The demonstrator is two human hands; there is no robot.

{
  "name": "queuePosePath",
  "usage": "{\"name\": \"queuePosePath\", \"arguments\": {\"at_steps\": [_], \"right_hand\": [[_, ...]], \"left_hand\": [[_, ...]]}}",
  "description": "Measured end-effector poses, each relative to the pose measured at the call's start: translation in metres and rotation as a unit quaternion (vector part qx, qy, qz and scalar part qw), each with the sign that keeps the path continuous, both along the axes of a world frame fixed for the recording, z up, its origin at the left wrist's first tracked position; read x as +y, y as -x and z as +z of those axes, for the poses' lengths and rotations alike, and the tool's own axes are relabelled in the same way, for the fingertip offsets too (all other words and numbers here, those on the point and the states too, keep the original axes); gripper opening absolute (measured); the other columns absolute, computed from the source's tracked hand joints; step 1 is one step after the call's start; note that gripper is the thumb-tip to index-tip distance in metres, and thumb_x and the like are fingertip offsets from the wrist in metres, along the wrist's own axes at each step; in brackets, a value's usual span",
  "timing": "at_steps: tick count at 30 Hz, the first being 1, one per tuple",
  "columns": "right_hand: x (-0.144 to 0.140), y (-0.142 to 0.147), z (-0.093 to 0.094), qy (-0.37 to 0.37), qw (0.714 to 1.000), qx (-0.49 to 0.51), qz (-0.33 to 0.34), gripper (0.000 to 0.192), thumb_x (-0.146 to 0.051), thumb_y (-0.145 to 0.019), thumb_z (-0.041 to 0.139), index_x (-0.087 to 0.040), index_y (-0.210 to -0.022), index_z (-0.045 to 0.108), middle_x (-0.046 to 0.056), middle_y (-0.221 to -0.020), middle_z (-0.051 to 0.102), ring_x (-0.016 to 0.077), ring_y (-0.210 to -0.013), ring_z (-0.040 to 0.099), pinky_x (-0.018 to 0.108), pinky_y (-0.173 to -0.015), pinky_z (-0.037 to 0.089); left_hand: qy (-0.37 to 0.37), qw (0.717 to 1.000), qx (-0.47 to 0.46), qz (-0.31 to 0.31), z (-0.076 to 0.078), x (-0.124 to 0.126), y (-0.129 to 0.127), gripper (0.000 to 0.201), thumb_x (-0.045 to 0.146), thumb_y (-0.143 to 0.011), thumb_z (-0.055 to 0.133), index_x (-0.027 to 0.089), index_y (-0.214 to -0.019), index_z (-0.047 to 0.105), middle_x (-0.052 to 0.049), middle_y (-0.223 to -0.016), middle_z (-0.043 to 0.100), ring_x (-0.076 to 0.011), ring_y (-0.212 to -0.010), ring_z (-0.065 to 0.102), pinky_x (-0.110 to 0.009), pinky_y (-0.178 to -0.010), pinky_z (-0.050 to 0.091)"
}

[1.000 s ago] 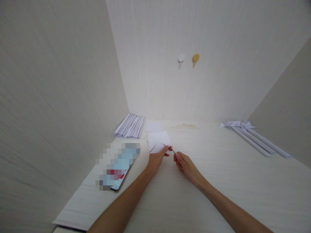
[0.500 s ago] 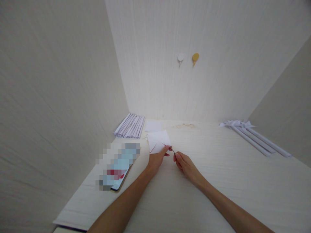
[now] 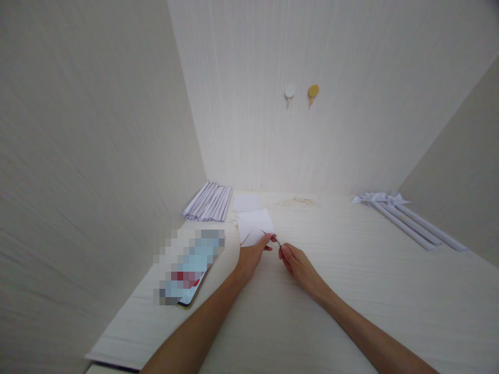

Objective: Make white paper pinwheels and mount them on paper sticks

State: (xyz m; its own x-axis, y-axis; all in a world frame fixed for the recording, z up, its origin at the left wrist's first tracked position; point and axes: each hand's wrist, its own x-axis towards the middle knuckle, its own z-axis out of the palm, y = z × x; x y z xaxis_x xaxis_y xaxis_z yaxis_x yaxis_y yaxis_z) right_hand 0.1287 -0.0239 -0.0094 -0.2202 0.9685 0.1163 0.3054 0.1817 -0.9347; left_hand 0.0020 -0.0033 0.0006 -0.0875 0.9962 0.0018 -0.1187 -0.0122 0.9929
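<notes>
A pale wood-grain desk [image 3: 351, 291] fills the lower frame, boxed in by matching walls on three sides, with a white hook [image 3: 289, 92] and a yellow hook [image 3: 313, 91] stuck to the back wall. At the far right lie long rolled paper tubes [image 3: 409, 223] with a bunched paper end; at the far left, against the wall, sits a stack of folded paper strips [image 3: 209, 201]. A phone [image 3: 189, 270] — its screen blurred out — lies near the left edge.

Just beyond the hands a small white paper sheet [image 3: 253, 224] rests on the desk with one corner folded up, and a second small square [image 3: 245, 202] lies behind it. The left hand [image 3: 251, 255] pinches the near edge of the sheet between thumb and fingertips. The right hand [image 3: 298, 265] is closed in a fine pinch on a thin dark sliver at the sheet's corner; whether that is the paper's own edge or a small tool is too small to tell.

The likely trouble is slippage — such light paper could skid on the smooth desk if the left pinch loosens, skewing the crease. Pulling too hard at the corner could tear it.
</notes>
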Motion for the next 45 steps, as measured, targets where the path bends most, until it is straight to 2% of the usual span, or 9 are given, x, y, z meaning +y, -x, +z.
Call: {"name": "queuePosePath", "arguments": {"at_steps": [15,18,22,28,32,35,38,41,45], "right_hand": [[0.0,0.002,0.0,0.005,1.0,0.015,0.001,0.039,-0.051,-0.08,0.029,-0.019,-0.06,0.041,-0.005,-0.049,0.032,0.0097,-0.044,0.029,0.022,-0.04,0.021],[-0.003,0.002,0.001,0.022,0.999,0.045,-0.001,0.034,-0.049,-0.079,0.033,-0.019,-0.064,0.042,-0.006,-0.049,0.032,0.0088,-0.043,0.028,0.021,-0.04,0.021],[-0.004,0.002,0.002,0.059,0.992,0.108,0.001,0.031,-0.047,-0.08,0.032,-0.02,-0.068,0.041,-0.008,-0.049,0.028,0.0078,-0.041,0.023,0.02,-0.039,0.019],[-0.001,0.003,0.005,-0.009,0.999,0.025,0.024,0.026,-0.039,-0.077,0.043,-0.019,-0.061,0.04,-0.006,-0.052,0.031,0.0087,-0.048,0.029,0.022,-0.045,0.023],[0.001,0.003,0.006,-0.018,1.0,-0.005,-0.004,0.025,-0.031,-0.069,0.053,-0.019,-0.056,0.036,-0.006,-0.051,0.031,0.0085,-0.048,0.029,0.022,-0.046,0.023],[0.002,0.001,0.003,-0.004,0.998,0.03,-0.055,0.031,-0.032,-0.066,0.057,-0.02,-0.053,0.032,-0.008,-0.047,0.028,0.0075,-0.045,0.026,0.022,-0.043,0.021],[0.003,0.0,0.0,0.015,0.992,0.097,-0.082,0.027,-0.035,-0.064,0.059,-0.019,-0.058,0.038,-0.009,-0.046,0.027,0.0064,-0.041,0.023,0.021,-0.04,0.019],[0.003,0.0,-0.002,0.011,0.99,0.124,-0.072,0.022,-0.031,-0.06,0.063,-0.018,-0.065,0.046,-0.01,-0.045,0.025,0.0059,-0.041,0.022,0.021,-0.04,0.018],[0.003,0.0,-0.002,-0.025,0.992,0.099,-0.077,0.027,-0.029,-0.059,0.062,-0.018,-0.048,0.04,-0.008,-0.045,0.025,0.0061,-0.044,0.024,0.021,-0.042,0.019]], "left_hand": [[0.009,0.999,-0.024,0.023,0.004,-0.002,-0.002,0.018,0.033,-0.062,0.059,0.016,-0.065,0.064,-0.004,-0.074,0.064,-0.0145,-0.07,0.058,-0.022,-0.056,0.046],[0.002,0.999,-0.033,0.037,0.006,-0.002,-0.002,0.017,0.032,-0.061,0.059,0.016,-0.066,0.063,-0.003,-0.072,0.064,-0.0138,-0.067,0.058,-0.022,-0.053,0.045],[-0.037,0.998,-0.055,0.005,0.006,0.0,0.0,0.017,0.03,-0.061,0.06,0.014,-0.066,0.061,-0.003,-0.071,0.062,-0.0124,-0.064,0.056,-0.019,-0.045,0.041],[-0.019,0.993,-0.114,0.023,0.004,0.002,0.0,0.017,0.026,-0.056,0.064,0.012,-0.065,0.06,-0.001,-0.062,0.06,-0.0103,-0.057,0.054,-0.018,-0.044,0.039],[0.013,0.985,-0.161,0.068,0.004,0.005,0.003,0.023,0.025,-0.05,0.067,0.013,-0.07,0.062,-0.001,-0.066,0.061,-0.0093,-0.059,0.054,-0.017,-0.046,0.039],[0.022,0.982,-0.173,0.077,0.003,0.005,0.004,0.025,0.023,-0.048,0.068,0.014,-0.07,0.063,0.0,-0.068,0.062,-0.0085,-0.059,0.053,-0.017,-0.047,0.038],[0.018,0.987,-0.153,0.051,0.001,0.004,0.001,0.021,0.023,-0.047,0.068,0.013,-0.066,0.063,0.001,-0.063,0.061,-0.0084,-0.056,0.051,-0.018,-0.047,0.038],[0.01,0.994,-0.11,0.002,0.001,-0.001,-0.003,0.013,0.021,-0.048,0.068,0.013,-0.054,0.06,0.002,-0.053,0.057,-0.008,-0.05,0.047,-0.019,-0.046,0.036],[-0.001,0.996,-0.061,-0.069,0.005,-0.008,-0.007,0.018,0.019,-0.046,0.066,0.014,-0.038,0.051,0.002,-0.047,0.055,-0.0089,-0.048,0.047,-0.02,-0.047,0.036]]}}
